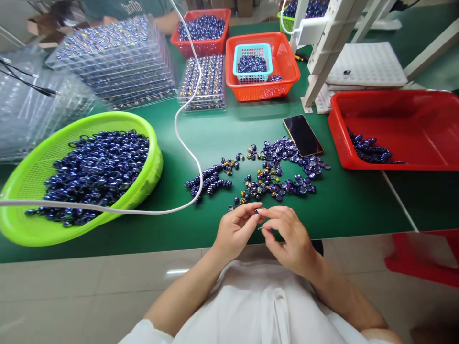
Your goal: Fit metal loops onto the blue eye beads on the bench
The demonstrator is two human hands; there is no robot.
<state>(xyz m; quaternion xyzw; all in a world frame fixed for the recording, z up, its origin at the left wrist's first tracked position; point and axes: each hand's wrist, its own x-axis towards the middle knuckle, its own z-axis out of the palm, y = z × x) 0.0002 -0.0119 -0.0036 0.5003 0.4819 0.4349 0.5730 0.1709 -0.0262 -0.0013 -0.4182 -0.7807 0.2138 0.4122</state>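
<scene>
My left hand point(236, 229) and my right hand point(287, 236) meet at the near edge of the green table point(340, 200), fingertips pinched together on a small dark blue piece point(256, 210). A tiny metal part shows at my right fingertips. Just beyond my hands lies a loose scatter of blue pieces point(279, 167), some stacked in short rows point(210, 179).
A lime green basket point(21, 224) heaped with blue pieces sits at left, with a white cable point(179, 134) looping across it. A phone point(303, 135) lies by a red bin point(394, 102) at right. Orange and red baskets, clear trays and another person's arm are at the back.
</scene>
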